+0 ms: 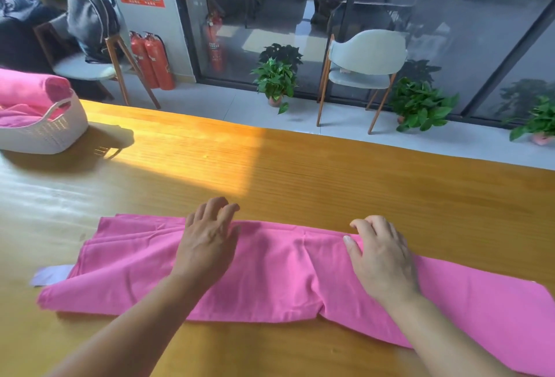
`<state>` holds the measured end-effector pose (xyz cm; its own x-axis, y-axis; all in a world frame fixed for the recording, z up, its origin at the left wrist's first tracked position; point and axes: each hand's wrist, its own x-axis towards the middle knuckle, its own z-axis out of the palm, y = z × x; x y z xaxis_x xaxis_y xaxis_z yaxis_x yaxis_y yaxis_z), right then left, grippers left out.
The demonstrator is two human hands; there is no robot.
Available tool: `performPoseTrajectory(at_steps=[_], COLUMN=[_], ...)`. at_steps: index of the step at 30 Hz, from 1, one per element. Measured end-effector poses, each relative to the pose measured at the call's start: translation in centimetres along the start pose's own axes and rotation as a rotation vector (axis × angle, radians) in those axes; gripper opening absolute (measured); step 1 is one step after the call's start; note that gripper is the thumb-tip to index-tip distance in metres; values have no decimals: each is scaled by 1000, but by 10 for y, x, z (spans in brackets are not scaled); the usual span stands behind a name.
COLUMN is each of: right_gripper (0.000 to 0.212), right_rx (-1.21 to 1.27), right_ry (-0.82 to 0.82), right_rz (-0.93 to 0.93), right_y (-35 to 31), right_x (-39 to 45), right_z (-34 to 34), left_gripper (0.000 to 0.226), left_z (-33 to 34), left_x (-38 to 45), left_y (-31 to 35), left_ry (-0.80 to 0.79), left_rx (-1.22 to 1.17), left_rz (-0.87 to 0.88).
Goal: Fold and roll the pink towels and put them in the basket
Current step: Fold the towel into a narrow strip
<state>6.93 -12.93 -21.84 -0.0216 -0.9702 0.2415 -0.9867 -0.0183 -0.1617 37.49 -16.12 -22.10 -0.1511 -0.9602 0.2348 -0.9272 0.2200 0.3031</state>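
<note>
From the head camera we see the pink towel [279,268] folded into a long band across the tabletop [300,166]. Our left hand [207,241] and right hand [381,253] lie flat on its far edge, fingers relaxed, grasping nothing. The towel's right end runs out of frame. The basket [51,130], far left, holds rolled pink towels [27,88], partly cut off.

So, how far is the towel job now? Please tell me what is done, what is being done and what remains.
Done: at least one rolled pink towel already sits in the white basket, over more pink cloth. In hand: the left hand and right hand press flat on the pink towel on the table, which is folded into a long strip. Left: rolling this strip up and placing it in the basket.
</note>
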Motion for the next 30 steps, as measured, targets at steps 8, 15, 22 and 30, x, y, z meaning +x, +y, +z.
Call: performPoseTrajectory(at_steps=[8,15,22,30], right_gripper=[65,66,59,71], right_rx=[-76,-105,50,-15], right_ry=[-276,-322,-236,-431], right_rz=[232,229,30,-156], right_y=[7,-1,-48,-49], right_x=[-46,-45,-40,-40], right_z=[14,11,5,23], left_gripper=[82,90,88,100], left_z=[0,3,16,0], left_x=[-72,-62,-58,-66], left_y=[-23,-25,-2,-46], left_ry=[-151,-173,-211,-262], left_rx=[109,212,163,207], left_rz=[-582,-511,-506,-397])
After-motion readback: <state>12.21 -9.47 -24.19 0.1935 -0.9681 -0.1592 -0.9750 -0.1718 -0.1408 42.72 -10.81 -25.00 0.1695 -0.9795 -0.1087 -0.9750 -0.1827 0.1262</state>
